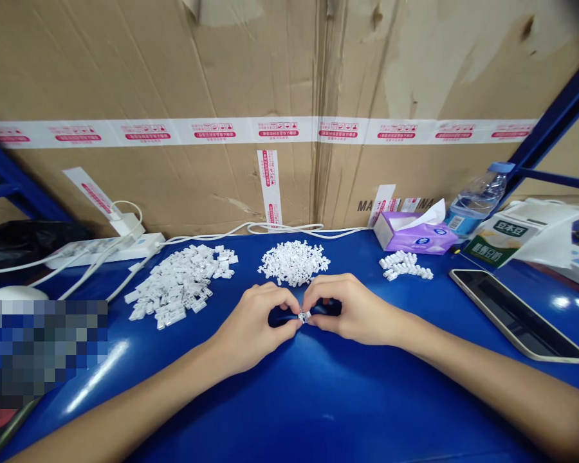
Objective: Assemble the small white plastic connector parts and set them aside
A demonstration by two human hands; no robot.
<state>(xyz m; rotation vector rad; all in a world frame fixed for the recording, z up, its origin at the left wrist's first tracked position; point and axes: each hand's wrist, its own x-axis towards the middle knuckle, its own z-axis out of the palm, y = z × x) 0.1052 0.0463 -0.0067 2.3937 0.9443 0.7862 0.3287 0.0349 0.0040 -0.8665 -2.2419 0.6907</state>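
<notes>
1. Plastic piece (303,316): small, whitish, just on the near side of the middle pile of white parts (293,262).
2. Left hand (255,325) and right hand (351,308) both pinch it, their grip narrow.
3. Probably light and stiff, perhaps fragile; its opposite ends seem the best hold.

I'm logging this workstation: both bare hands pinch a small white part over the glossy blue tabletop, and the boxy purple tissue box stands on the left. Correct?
One slip: the head view shows the boxy purple tissue box standing on the right. The bare left hand and bare right hand do pinch a small white part over the glossy blue tabletop.
</notes>
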